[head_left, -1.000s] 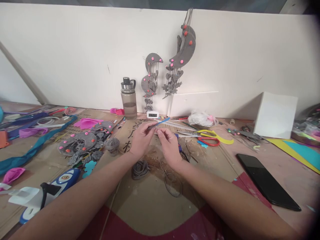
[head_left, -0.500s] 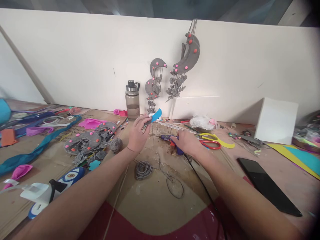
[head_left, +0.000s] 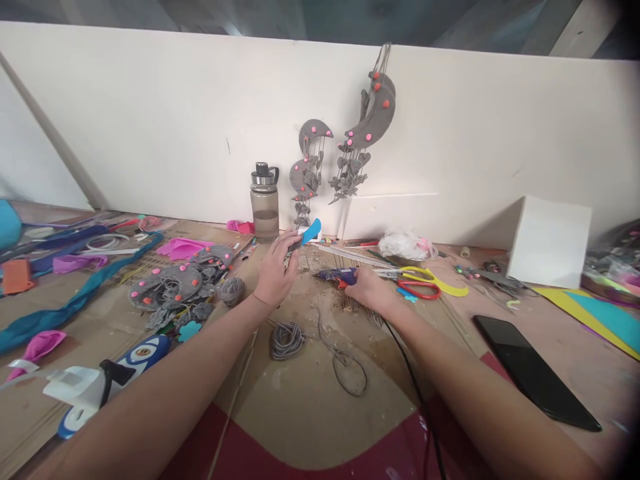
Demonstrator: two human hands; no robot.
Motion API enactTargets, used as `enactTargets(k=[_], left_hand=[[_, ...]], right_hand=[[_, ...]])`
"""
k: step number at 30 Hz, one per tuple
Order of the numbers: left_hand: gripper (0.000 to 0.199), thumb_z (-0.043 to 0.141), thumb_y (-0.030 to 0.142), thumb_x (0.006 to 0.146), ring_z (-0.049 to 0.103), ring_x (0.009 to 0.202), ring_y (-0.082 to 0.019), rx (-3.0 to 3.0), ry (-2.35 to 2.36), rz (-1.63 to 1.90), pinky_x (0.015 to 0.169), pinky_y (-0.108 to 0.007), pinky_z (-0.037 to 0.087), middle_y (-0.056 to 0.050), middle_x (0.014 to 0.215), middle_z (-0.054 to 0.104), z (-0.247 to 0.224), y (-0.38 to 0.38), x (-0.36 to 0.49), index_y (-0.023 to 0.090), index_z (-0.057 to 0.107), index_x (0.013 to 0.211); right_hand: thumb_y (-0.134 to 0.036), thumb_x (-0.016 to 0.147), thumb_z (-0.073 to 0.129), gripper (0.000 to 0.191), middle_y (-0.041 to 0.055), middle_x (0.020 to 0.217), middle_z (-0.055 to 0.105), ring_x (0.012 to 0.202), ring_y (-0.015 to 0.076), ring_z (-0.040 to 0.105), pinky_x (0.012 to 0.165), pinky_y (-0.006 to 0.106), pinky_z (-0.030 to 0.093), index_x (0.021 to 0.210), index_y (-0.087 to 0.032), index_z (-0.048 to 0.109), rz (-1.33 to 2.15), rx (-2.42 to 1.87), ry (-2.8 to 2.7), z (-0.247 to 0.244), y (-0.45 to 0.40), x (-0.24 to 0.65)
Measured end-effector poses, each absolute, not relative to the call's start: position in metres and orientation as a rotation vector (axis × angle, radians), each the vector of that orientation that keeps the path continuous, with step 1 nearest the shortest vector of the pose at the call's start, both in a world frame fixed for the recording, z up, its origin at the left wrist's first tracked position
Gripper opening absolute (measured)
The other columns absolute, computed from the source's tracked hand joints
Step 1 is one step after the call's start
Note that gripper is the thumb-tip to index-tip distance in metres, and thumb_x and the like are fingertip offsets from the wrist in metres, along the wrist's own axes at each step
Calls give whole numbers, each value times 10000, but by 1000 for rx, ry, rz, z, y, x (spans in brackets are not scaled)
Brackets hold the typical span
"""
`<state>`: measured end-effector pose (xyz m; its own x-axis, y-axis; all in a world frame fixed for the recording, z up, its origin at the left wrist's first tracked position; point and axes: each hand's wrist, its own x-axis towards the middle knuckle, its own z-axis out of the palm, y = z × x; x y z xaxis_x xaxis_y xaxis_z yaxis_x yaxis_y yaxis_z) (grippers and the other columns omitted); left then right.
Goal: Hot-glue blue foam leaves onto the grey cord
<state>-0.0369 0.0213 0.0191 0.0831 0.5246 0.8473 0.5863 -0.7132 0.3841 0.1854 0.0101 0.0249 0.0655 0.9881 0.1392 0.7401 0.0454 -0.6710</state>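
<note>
My left hand pinches a curved blue piece, with a small grey piece at the fingertips. My right hand is wrapped round a purple glue gun whose nozzle points left over the cardboard. The gun's black cord runs down under my right forearm. Below the hands lie a coil of grey cord and a loose loop of it. A ball of grey yarn rests left of my left hand. Scissors with red and yellow handles lie beyond my right hand, near a blue flower shape.
A water bottle stands at the back. Grey moon ornaments hang on the white board. More ornaments and a power strip lie left. A phone and coloured sheets are at right.
My right hand has lowered the rear of the glue gun's body, which now lies more level. The blue flower shape beside the scissors has come into fuller view. My left hand has hardly moved.
</note>
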Motion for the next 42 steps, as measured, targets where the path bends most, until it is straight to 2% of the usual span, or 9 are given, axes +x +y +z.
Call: enactTargets(k=[3,5,8,11,13,16,23,30,42], left_hand=[[311,411,224,916,458,1302,-200,-2291,-1155,-1737,1105,-429,346,-121,1288,577,18,22,-37,185,536,1198],[312,401,239,924,456,1303,-200,-2300,-1160,-1745,1105,-429,344,-122,1291,574,17,23,-37,187,533,1202],[311,378,257,937,465,1292,-200,-2303,-1193,-1753,1097,-439,350,-120,1284,576,16,24,-38,196,532,1200],[301,387,267,937,477,1276,-202,-2292,-1205,-1747,1090,-440,357,-121,1270,581,16,26,-38,197,530,1192],[291,405,267,932,480,1270,-205,-2278,-1207,-1742,1088,-434,359,-124,1267,579,15,28,-38,192,528,1185],[278,420,269,928,474,1272,-218,-2259,-1238,-1737,1088,-440,355,-130,1255,583,15,30,-39,186,530,1169],[287,418,273,927,451,1290,-231,-2262,-1300,-1728,1096,-456,339,-132,1257,572,15,30,-39,189,517,1183],[303,472,250,896,523,1172,-233,-2265,-1386,-1776,1032,-432,393,-125,1207,588,11,35,-39,188,531,1186],[241,412,306,897,587,971,-229,-2343,-1687,-1885,901,-405,440,-108,1009,641,-10,53,-44,173,579,1010]], right_hand=[[-180,589,654,108,-44,466,476,451,128,447,461,263,320,660,-177,574,733,-1761,-1579,20,23,189],[-190,609,610,98,-46,500,497,455,113,444,447,251,348,699,-172,574,851,-1616,-1409,21,27,188],[-190,612,582,221,-25,685,579,551,111,513,492,256,463,831,-181,555,935,-1316,-1193,29,24,182],[-195,624,587,287,1,851,598,692,135,584,554,281,530,902,-199,514,967,-1080,-1228,41,12,173],[-202,653,577,336,26,964,606,753,153,608,544,281,534,978,-209,493,974,-955,-1329,50,2,168],[-210,708,548,401,48,1075,605,705,143,607,479,259,493,1098,-229,452,932,-870,-1445,58,-10,162],[-258,797,531,307,15,863,604,519,108,479,481,274,423,1098,-221,488,700,-1000,-1599,57,-17,162],[-279,812,554,253,48,892,621,846,221,575,772,371,454,1056,-213,546,462,-1130,-1761,60,-23,162],[-239,822,515,212,56,931,630,887,227,590,819,386,457,1031,-209,535,437,-1166,-1790,51,-19,160]])
